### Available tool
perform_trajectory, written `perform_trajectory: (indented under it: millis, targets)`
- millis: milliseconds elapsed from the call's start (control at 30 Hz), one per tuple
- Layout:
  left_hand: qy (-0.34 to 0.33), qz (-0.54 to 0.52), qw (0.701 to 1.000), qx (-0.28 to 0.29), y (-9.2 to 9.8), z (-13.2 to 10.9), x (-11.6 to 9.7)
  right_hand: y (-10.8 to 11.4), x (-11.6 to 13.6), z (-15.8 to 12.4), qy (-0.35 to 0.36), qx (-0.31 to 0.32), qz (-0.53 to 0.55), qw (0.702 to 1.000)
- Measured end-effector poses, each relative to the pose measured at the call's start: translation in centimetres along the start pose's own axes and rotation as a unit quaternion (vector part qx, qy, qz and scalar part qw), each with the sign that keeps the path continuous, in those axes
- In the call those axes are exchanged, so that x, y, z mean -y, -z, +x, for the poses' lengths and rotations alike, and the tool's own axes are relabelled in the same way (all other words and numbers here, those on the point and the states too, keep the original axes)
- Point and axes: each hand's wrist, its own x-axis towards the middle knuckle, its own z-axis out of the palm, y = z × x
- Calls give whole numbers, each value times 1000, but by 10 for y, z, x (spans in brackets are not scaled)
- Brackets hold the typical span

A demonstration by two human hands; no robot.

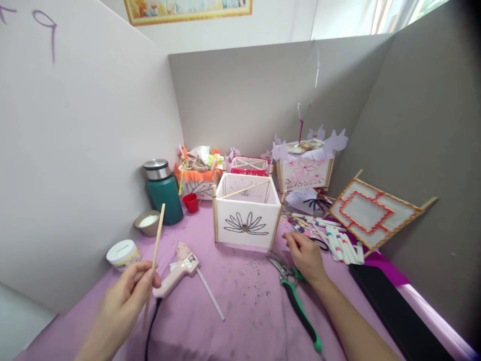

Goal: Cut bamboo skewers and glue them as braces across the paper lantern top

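My left hand (pixel 126 296) is closed around a thin wooden stick (pixel 157 245), holding it nearly upright at the lower left. Just right of it a pink glue gun (pixel 179 268) lies on the purple cloth with a clear glue stick (pixel 210 296) behind it. My right hand (pixel 304 254) rests palm down over green-handled pliers (pixel 298 301), fingers curled near the markers; whether it grips anything is hidden. A white paper lantern box (pixel 246 215) with a drawn flower stands between the hands, further back.
A green thermos (pixel 163 190), a small bowl (pixel 148 222), a white jar (pixel 122 253) and a red cup (pixel 191 202) sit at left. Other decorated lanterns (pixel 304 168) stand behind. Markers (pixel 340 245) and a framed paper panel (pixel 370 210) lie right. Grey partition boards enclose the table.
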Motion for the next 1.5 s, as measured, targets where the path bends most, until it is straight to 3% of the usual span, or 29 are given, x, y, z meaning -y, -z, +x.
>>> perform_trajectory:
  millis: [133,300,367,467,533,633,767,833,900,1033,1100,1300,1500]
  targets:
    - [40,-223,972,62,-12,-2,-44,-2,0,-1,3,4,-4,1000]
    - [-1,-357,934,32,-14,27,-113,5,11,1,4,-7,28,1000]
    - [-14,-373,927,35,-16,41,-140,20,29,5,-4,-50,80,996]
    - [-33,-392,915,93,-27,57,-173,55,74,19,-3,-102,163,981]
    - [-48,-405,903,137,-37,66,-189,79,110,35,30,-59,202,977]
    - [-68,-434,881,175,-52,81,-209,103,157,66,93,63,193,975]
    - [-66,-467,858,204,-62,103,-228,105,188,109,90,260,228,934]
    - [-64,-462,858,215,-62,115,-232,100,191,127,88,296,233,922]
    - [-74,-433,875,202,-57,127,-231,96,191,143,79,286,210,932]
    - [-90,-368,922,78,-40,157,-214,87,184,171,55,260,122,956]
    - [-83,-343,934,51,-34,173,-200,79,180,182,46,282,83,955]
    - [-42,-269,958,91,-48,209,-162,52,164,198,1,356,64,932]
    - [-16,-234,967,98,-68,228,-151,45,158,201,-15,412,-2,911]
